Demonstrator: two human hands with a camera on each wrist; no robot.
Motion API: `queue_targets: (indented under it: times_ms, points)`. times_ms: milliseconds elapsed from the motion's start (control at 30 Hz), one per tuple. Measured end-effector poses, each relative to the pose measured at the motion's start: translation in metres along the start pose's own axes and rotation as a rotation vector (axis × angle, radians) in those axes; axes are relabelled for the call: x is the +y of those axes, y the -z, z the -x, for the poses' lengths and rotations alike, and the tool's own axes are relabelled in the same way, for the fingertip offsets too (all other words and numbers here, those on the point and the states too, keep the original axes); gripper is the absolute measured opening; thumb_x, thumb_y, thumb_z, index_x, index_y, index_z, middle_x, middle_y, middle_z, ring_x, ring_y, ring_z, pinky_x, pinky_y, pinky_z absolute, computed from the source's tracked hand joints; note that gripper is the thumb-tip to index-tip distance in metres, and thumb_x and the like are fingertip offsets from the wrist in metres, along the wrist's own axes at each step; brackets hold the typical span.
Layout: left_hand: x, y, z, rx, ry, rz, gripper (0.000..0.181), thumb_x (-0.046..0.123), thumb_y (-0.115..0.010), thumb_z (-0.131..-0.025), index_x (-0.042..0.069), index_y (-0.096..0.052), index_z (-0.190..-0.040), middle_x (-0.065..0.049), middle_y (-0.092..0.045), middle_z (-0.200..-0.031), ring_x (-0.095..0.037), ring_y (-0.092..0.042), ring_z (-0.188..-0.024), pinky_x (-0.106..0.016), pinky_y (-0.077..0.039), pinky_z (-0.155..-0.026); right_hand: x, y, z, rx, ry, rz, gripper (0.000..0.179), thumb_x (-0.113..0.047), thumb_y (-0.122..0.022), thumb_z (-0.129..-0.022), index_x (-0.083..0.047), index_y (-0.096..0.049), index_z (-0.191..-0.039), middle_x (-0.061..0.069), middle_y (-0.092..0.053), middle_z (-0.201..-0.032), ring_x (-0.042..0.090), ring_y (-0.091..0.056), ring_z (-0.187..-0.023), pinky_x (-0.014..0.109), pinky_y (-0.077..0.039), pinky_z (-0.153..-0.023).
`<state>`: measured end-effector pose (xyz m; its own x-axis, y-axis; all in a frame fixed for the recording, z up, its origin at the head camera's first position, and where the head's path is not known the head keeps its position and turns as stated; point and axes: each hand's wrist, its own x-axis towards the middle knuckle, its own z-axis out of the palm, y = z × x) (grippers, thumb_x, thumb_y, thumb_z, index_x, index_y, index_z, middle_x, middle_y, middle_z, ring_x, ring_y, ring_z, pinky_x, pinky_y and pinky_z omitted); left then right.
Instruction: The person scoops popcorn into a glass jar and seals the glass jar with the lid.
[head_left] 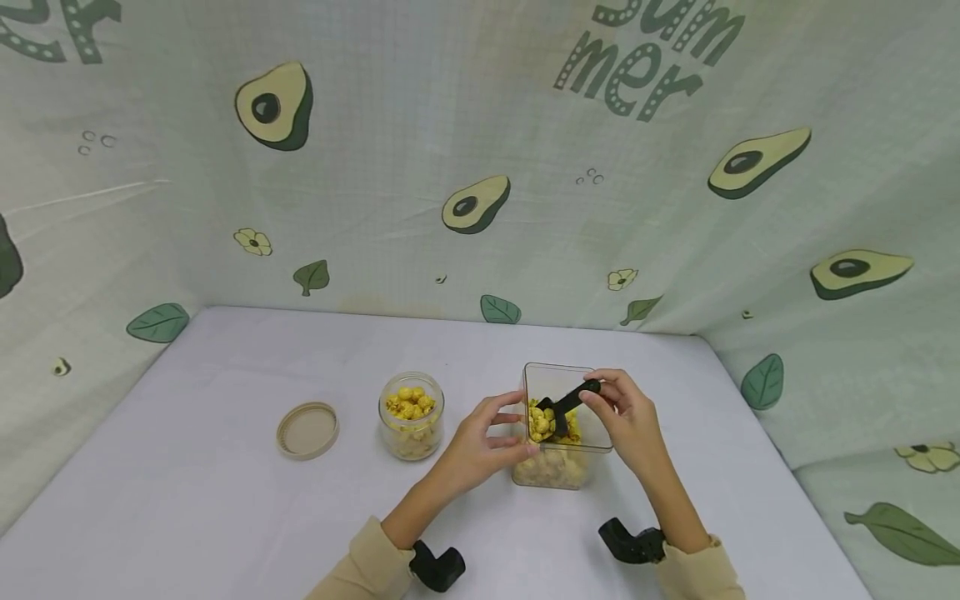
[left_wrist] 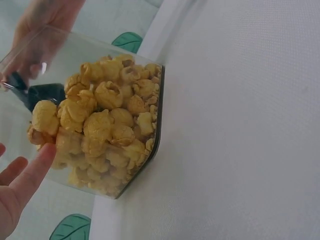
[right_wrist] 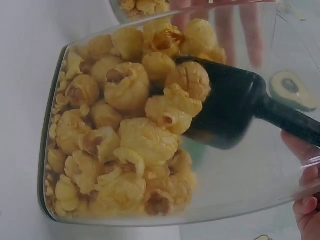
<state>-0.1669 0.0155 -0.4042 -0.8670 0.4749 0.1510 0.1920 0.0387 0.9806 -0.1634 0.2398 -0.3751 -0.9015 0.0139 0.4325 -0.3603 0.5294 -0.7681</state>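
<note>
A clear square container [head_left: 551, 475], partly filled with yellow popcorn [left_wrist: 107, 130], stands on the table. My left hand [head_left: 483, 442] rests its spread, fairly straight fingers against the container's left side, thumb at the near left corner. Over the right rim, my right hand [head_left: 626, 417] pinches the handle of a black scoop [head_left: 562, 408]. The scoop's head [right_wrist: 225, 105] is inside the container, its front edge hidden among the popcorn pieces. In the right wrist view, several pieces lie against the head, and the handle slants up toward the fingers.
Left of the container stands an open round glass jar [head_left: 411, 437] holding popcorn. Farther left a round beige lid [head_left: 307, 431] lies flat on the white table [head_left: 225, 500]. A cloth wall [head_left: 375, 167] with printed avocados rises behind the table.
</note>
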Motion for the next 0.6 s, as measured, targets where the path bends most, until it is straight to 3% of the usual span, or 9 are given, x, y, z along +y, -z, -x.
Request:
queue_targets:
  times_ms: [300,600]
  points:
    - [-0.0002,0.0001,0.0002,-0.006,-0.002,0.006,0.065,0.018,-0.071,-0.082,0.012,-0.041,-0.139,-0.010,-0.041,-0.138,-0.031,-0.049,-0.122,-0.035,-0.052,-0.092,-0.0025,0.0021,0.0058,0.047,-0.125,-0.168,0.024,-0.008,-0.060,-0.090,0.001,-0.055,-0.112,-0.022,-0.065,-0.089,0.001,-0.058,-0.085,0.012,-0.047,-0.072]
    - [0.0007,-0.0003,0.0006,0.000,-0.004,0.001,0.064,0.018,-0.072,-0.082,0.014,-0.041,-0.138,-0.010,-0.041,-0.138,-0.030,-0.050,-0.121,-0.036,-0.052,-0.092,-0.0050,0.0033,0.0095,0.184,-0.262,-0.359,0.024,-0.008,-0.058,-0.091,0.000,-0.054,-0.113,-0.016,-0.067,-0.084,0.001,-0.056,-0.082,0.010,-0.046,-0.079]
